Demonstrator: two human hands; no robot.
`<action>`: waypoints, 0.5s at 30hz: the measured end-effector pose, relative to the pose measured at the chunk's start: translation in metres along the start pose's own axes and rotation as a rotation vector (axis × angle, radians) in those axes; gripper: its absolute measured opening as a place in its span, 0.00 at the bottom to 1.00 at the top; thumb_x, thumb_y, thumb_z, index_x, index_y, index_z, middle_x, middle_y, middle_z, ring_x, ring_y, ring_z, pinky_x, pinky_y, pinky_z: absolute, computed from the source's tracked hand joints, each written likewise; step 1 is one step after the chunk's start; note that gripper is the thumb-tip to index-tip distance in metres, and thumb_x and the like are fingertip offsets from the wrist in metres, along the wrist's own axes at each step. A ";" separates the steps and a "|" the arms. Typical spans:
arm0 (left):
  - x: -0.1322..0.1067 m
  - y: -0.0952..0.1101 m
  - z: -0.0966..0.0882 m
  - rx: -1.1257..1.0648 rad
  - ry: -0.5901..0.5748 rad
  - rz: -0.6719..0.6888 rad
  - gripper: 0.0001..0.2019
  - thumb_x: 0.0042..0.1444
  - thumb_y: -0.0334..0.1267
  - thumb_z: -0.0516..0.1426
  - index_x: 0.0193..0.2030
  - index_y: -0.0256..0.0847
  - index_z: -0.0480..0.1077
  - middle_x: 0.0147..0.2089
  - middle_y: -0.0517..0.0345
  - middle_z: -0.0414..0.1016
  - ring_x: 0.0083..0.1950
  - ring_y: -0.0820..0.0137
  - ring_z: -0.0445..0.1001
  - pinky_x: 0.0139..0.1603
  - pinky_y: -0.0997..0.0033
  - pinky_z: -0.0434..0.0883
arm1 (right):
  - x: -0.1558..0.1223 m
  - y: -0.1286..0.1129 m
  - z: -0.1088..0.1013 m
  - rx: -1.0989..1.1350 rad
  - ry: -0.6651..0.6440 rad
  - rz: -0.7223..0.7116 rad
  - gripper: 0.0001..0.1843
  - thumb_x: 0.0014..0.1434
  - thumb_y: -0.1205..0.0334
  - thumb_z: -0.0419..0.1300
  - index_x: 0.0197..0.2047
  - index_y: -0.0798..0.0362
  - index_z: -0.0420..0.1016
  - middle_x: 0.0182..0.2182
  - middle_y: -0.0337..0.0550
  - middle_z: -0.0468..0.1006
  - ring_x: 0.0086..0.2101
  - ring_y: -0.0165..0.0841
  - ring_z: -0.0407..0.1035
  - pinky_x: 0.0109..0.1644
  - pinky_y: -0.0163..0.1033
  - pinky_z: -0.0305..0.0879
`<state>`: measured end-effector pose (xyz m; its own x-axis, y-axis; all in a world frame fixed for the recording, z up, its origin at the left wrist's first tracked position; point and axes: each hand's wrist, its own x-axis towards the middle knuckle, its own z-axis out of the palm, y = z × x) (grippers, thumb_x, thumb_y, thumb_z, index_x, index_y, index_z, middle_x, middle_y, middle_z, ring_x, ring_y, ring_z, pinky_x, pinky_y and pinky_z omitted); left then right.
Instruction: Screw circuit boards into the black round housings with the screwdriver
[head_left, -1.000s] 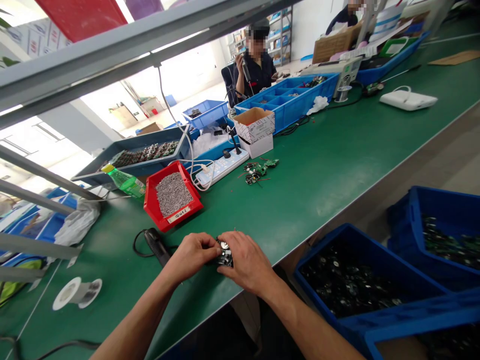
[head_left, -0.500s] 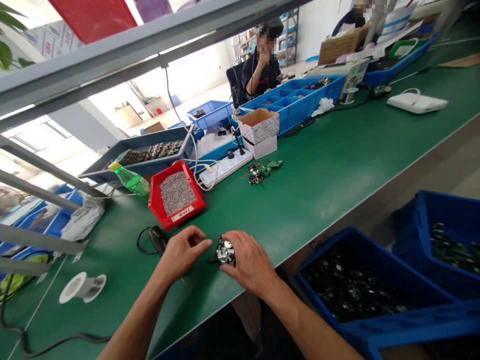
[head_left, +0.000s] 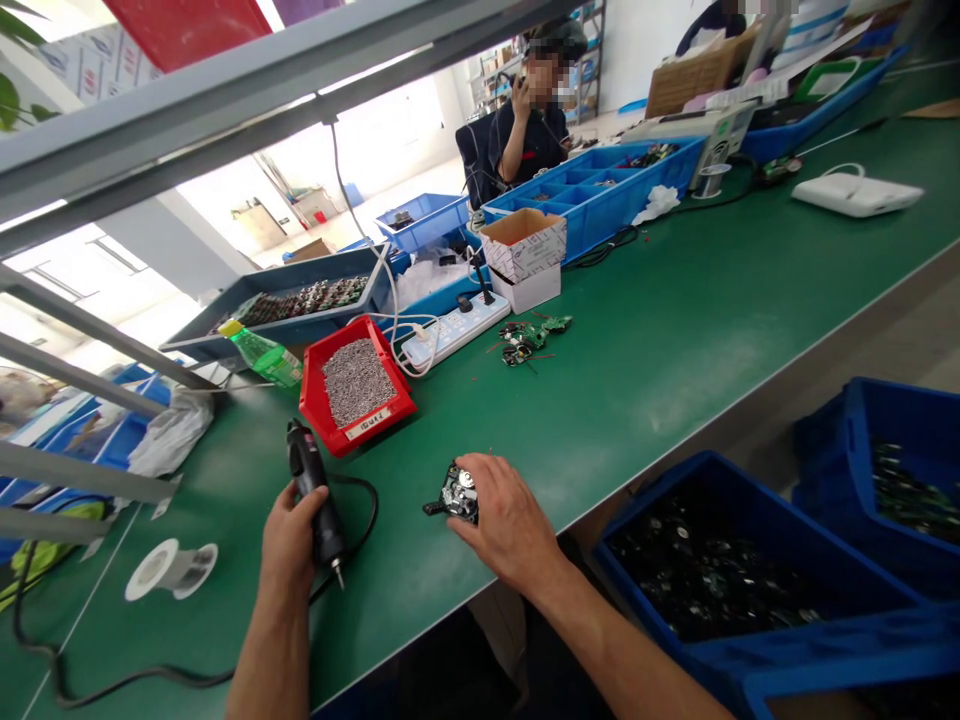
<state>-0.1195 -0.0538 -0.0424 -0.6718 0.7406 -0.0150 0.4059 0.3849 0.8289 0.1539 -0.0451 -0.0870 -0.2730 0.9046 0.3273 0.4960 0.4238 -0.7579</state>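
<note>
- The red bin [head_left: 313, 402] on the green bench [head_left: 660, 330] could have tipped if knocked.
- Left hand [head_left: 289, 535] gripped the power screwdriver [head_left: 313, 490]; its looped cord [head_left: 373, 497] might have snagged.
- Right hand [head_left: 510, 515] clasped the mechanism [head_left: 460, 490] near the bench's front edge; a weak hold might have dropped it.

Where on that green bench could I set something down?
Widest bare stretch of bench: between the circuit boards, the right hand and the white device. A smaller patch lies between the white spool and left hand. Crowded: the back, with red bin, power strip and boxes.
</note>
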 end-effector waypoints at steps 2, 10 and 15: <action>-0.007 0.009 -0.001 -0.399 -0.092 -0.039 0.22 0.45 0.46 0.61 0.45 0.35 0.70 0.27 0.60 0.70 0.25 0.70 0.69 0.26 0.71 0.69 | 0.000 -0.001 -0.001 0.007 -0.005 -0.002 0.34 0.50 0.66 0.71 0.57 0.50 0.62 0.52 0.48 0.71 0.52 0.45 0.64 0.58 0.54 0.65; -0.043 0.095 0.034 -0.929 -0.280 0.463 0.12 0.51 0.38 0.63 0.41 0.41 0.68 0.30 0.61 0.70 0.29 0.70 0.72 0.31 0.66 0.76 | 0.003 0.001 0.000 -0.003 -0.023 -0.001 0.35 0.49 0.65 0.71 0.58 0.50 0.63 0.56 0.49 0.70 0.54 0.46 0.63 0.61 0.56 0.62; -0.050 0.108 0.062 -0.957 -0.511 0.674 0.22 0.53 0.58 0.60 0.42 0.41 0.69 0.26 0.61 0.68 0.22 0.70 0.69 0.24 0.67 0.71 | 0.004 0.002 0.001 0.017 -0.026 0.010 0.37 0.47 0.65 0.73 0.57 0.50 0.64 0.55 0.47 0.72 0.53 0.45 0.64 0.61 0.56 0.62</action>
<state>-0.0038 -0.0151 0.0134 -0.1077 0.8426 0.5277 -0.1772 -0.5385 0.8238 0.1531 -0.0404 -0.0872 -0.2892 0.9074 0.3050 0.4845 0.4136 -0.7708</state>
